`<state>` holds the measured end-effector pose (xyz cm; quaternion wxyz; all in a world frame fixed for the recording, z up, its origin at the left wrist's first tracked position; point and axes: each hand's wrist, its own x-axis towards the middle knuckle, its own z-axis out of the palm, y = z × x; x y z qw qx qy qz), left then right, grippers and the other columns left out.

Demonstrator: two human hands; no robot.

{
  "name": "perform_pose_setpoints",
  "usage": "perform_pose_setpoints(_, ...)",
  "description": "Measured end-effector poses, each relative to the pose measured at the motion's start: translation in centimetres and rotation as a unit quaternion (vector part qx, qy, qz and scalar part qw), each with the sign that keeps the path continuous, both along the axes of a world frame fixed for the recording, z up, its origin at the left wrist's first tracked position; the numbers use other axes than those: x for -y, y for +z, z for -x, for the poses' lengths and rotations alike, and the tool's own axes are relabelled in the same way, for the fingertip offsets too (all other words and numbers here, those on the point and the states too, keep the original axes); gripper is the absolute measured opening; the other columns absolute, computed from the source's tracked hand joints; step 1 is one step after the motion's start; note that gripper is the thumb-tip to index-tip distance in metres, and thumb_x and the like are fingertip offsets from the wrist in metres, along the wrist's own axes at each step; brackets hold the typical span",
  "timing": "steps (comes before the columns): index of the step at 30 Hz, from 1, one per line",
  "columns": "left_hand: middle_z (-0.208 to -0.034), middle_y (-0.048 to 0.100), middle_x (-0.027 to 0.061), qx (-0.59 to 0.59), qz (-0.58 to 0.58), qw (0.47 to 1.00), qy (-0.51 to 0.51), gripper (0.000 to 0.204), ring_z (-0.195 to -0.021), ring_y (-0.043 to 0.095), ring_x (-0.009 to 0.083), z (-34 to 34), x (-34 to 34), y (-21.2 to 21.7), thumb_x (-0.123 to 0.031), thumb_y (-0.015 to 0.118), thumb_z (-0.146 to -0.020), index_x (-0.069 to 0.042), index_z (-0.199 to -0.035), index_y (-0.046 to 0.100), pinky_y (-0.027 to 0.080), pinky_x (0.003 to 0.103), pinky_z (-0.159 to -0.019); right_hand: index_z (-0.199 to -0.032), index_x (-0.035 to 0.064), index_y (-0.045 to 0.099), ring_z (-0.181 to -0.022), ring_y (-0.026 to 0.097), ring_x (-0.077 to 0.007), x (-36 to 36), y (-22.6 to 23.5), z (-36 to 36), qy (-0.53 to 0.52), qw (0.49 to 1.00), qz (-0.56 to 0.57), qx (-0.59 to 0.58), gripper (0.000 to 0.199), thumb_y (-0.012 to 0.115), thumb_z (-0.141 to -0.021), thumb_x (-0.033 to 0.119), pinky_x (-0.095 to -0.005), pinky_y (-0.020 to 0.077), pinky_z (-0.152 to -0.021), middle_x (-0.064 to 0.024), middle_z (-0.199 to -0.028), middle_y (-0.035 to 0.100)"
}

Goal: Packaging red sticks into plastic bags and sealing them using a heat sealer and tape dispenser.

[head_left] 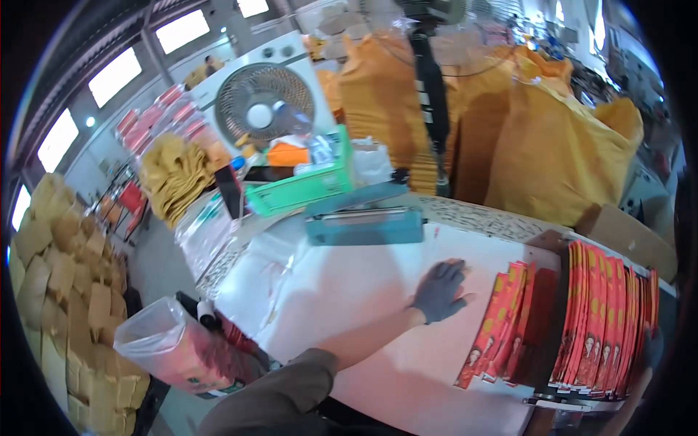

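Note:
My left hand [439, 292], in a dark grey glove with bare fingertips, is over the white tabletop [363, 291], its fingers apart and nothing in them. To its right, several red and gold flat packets [502, 327] lean in a loose bunch. Farther right, a dense row of similar red packets [600, 320] stands on edge in a dark holder. My right hand [653, 350], also gloved, is against the right end of that row; shadow and the picture's rim hide its fingers. A teal bar-type bag sealer [363, 227] lies beyond my left hand.
A green basket [298, 190] of small items stands at the back, before a white box fan [265, 102]. Large yellow sacks [560, 152] rise behind the table. Lower left are a bag-lined bin [163, 338] and piled flattened cartons [65, 312]. A black post [432, 102] stands at the back.

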<state>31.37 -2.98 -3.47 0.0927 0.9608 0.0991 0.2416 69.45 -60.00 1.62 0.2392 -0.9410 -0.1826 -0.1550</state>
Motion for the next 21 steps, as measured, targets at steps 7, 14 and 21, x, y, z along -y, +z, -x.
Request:
perform_pose_setpoints(7, -0.132, 0.043, 0.0209, 0.051, 0.131, 0.99, -0.01, 0.068, -0.127, 0.035, 0.032, 0.9, 0.3, 0.9, -0.05, 0.05, -0.086, -0.001, -0.132, 0.038, 0.029, 0.039, -0.105, -0.116, -0.0031, 0.054, -0.091, 0.06, -0.0161, -21.0, 8.7, 17.3, 0.193, 0.924, -0.221, -0.244, 0.054, 0.072, -0.075, 0.026, -0.0287, 0.0472, -0.081, -0.0103, -0.104, 0.063)
perform_pose_setpoints(14, -0.136, 0.038, 0.0236, 0.048, 0.251, 0.967, 0.021, 0.08, -0.131, 0.03, 0.0349, 1.4, 0.2, 1.0, -0.057, 0.046, -0.086, 0.002, -0.137, 0.027, 0.023, 0.041, -0.109, -0.126, -0.0073, 0.047, -0.104, 0.058, -0.0245, -33.4, 6.8, 24.8, 0.224, 0.952, -0.095, -0.185, 0.06, 0.067, -0.08, 0.027, -0.0318, 0.0453, -0.088, -0.0206, -0.115, 0.059)
perform_pose_setpoints(21, -0.148, 0.018, 0.0225, 0.029, 0.253, 0.967, 0.023, 0.094, -0.138, 0.015, 0.0348, 3.3, -0.8, 1.9, -0.062, 0.051, -0.079, 0.001, -0.142, 0.02, 0.018, 0.039, -0.112, -0.132, -0.0052, 0.039, -0.119, 0.047, -0.0396, -37.0, -3.0, 23.7, -0.027, 0.995, 0.017, -0.095, 0.08, 0.053, -0.083, 0.056, -0.0413, 0.0397, -0.096, -0.03, -0.127, 0.047)
